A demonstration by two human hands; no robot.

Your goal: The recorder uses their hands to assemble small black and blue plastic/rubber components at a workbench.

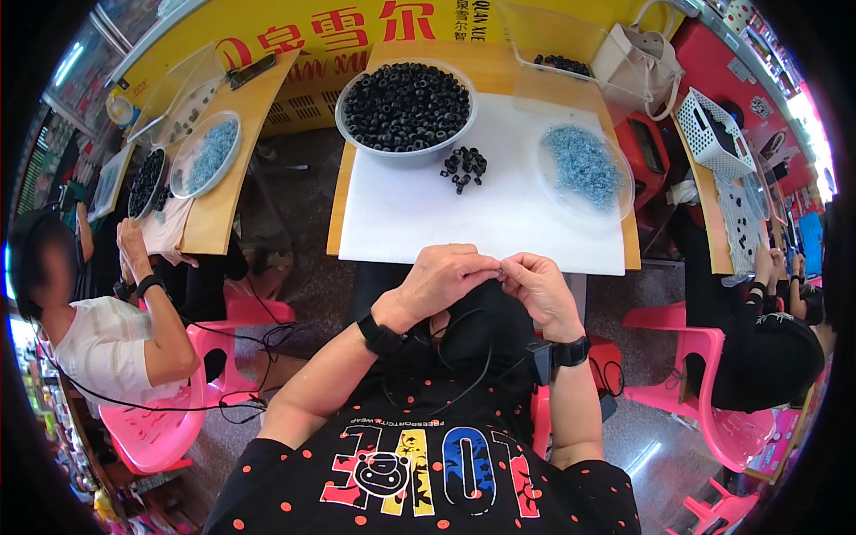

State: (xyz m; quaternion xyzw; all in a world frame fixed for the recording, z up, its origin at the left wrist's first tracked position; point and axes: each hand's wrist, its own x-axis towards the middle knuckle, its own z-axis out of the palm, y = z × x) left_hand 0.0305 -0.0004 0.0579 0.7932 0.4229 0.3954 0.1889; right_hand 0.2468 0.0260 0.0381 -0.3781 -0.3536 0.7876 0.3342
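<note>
Head view: your left hand (448,276) and right hand (541,287) meet fingertip to fingertip at the near edge of the white mat (419,223), both pinched around something too small to make out. Whether it is a ring or a bead, I cannot tell; the fingers hide it.

The loose black beads (465,167) lie straight ahead of you, far of your hands on the mat, just in front of the big bowl (407,107) heaped with more of them. That little pile sits almost on your midline, slightly nearer your left hand. The dish of blue rings (584,165) lies far and right, so your right hand is the closer one for it. Neither pile has a long axis to speak of.

Other people work at tables to the left and right.
</note>
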